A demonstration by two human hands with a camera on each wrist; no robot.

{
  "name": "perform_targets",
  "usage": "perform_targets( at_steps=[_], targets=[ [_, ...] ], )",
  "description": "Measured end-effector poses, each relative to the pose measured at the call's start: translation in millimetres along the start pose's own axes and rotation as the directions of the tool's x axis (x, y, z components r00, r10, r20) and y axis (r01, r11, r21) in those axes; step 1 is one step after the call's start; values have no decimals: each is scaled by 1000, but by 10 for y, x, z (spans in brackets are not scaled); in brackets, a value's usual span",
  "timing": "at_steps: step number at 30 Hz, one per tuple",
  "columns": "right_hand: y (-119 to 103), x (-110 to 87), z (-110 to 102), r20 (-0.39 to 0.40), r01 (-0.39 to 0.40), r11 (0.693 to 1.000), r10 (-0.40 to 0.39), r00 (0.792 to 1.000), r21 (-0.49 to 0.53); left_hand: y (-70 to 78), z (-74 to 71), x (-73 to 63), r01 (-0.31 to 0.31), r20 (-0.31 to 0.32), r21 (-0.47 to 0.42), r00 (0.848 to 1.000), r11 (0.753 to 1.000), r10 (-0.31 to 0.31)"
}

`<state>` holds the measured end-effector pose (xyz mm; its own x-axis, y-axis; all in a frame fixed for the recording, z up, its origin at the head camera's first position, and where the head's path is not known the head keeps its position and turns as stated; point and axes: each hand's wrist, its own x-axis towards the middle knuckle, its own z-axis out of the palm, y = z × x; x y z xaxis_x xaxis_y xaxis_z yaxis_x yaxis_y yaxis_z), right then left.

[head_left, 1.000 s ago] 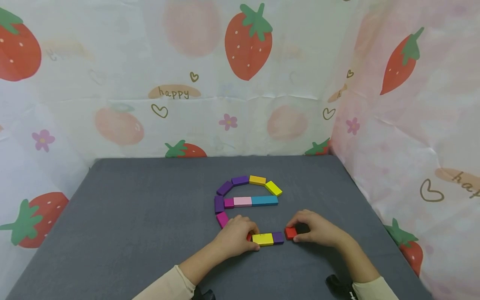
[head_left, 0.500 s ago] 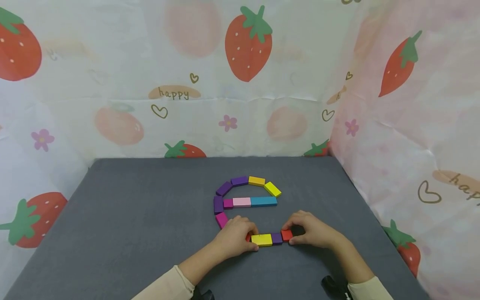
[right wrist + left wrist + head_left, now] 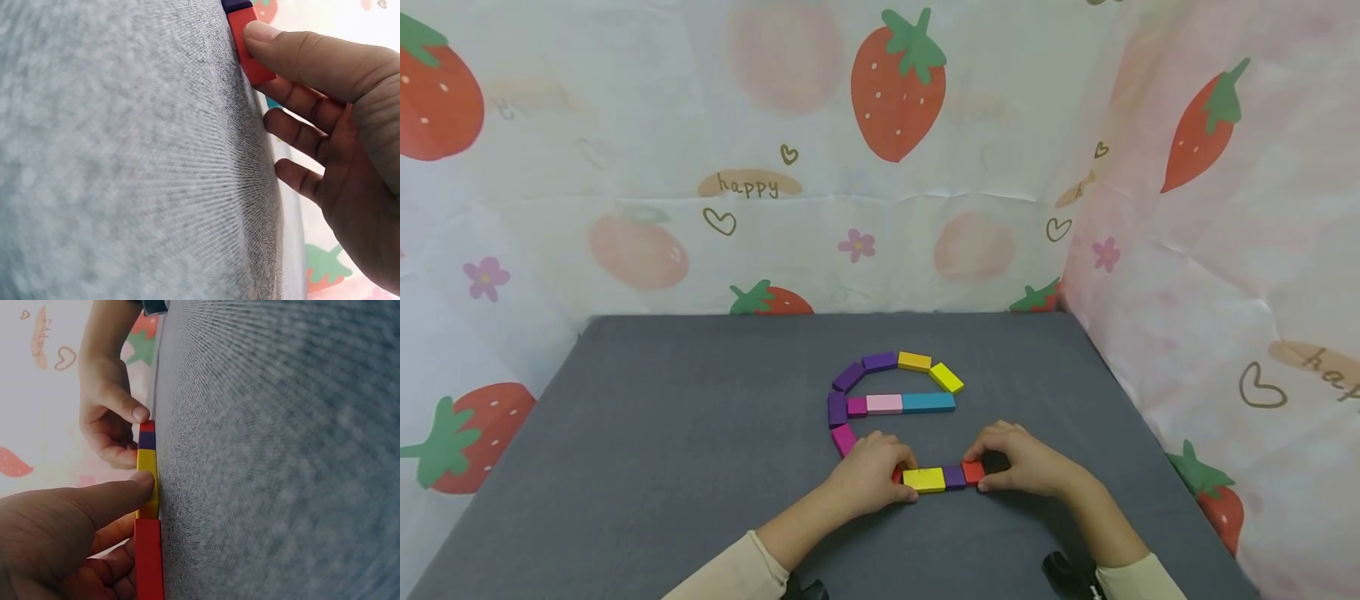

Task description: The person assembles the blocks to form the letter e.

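Note:
My right hand (image 3: pixel 1028 460) pinches a small red block (image 3: pixel 973 472) between thumb and fingers, at the right end of the bottom row. That block sits against a short purple block (image 3: pixel 953 477), which adjoins a yellow block (image 3: pixel 923 480). With thumb in front and fingers behind, my left hand (image 3: pixel 868 473) pinches the yellow block near its left end. A longer red block (image 3: pixel 149 559) continues the row under the left hand and is mostly hidden in the head view. A magenta block (image 3: pixel 844 439) slants up from behind that hand.
Purple blocks (image 3: pixel 848 377), an orange block (image 3: pixel 914 362) and a yellow slanted block (image 3: pixel 947 378) curve round the top. Across the middle run a magenta block (image 3: pixel 857 407), a pink block (image 3: pixel 884 404) and a blue block (image 3: pixel 928 402). All lie on a grey cloth-covered table (image 3: pixel 685 450).
My right hand has slid the small red block left, closing the gap to the short purple block. Since half a second ago little differs. The left hand has kept its place.

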<state>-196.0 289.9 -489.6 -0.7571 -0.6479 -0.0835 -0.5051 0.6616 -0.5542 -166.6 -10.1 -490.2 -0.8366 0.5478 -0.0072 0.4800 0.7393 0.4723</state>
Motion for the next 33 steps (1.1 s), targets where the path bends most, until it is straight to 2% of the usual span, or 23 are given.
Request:
perform_targets(
  at_steps=[33],
  targets=[
    [-31,-9,-12,12,22,999,-22,1000,24,-13,9,4,1,4,-5,1000,1000,-1]
  ],
)
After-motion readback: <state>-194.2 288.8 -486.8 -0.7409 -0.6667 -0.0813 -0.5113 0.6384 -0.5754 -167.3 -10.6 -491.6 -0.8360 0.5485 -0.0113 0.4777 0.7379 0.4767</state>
